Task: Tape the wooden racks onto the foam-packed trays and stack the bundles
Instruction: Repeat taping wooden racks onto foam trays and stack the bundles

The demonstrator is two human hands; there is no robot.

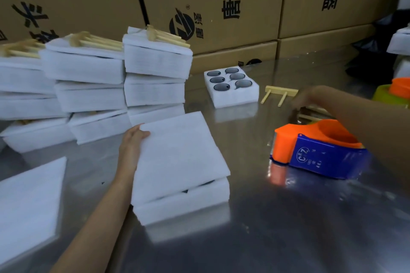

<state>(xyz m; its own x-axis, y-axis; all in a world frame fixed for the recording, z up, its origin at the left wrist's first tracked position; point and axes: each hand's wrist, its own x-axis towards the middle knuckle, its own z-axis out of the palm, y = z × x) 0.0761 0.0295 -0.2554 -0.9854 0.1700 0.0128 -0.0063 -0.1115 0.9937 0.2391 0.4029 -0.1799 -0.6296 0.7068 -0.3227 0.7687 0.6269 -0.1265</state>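
A white foam tray (182,204) lies in the middle of the steel table with a foam sheet (177,155) as its cover. My left hand (133,142) rests flat against the sheet's left edge, holding it. At the right, my right hand (304,99) reaches down onto a wooden rack (312,115) behind the tape dispenser; whether the fingers grip it is blurred. Another wooden rack (280,93) lies loose farther back. An uncovered foam tray (230,86) shows several dark cups. Taped bundles with racks on top stand stacked at the left (155,66).
An orange and blue tape dispenser (319,153) stands at the right. Loose foam sheets (28,204) lie at the near left. Cardboard boxes (221,6) wall off the back. An orange and green object (395,93) sits at the far right edge.
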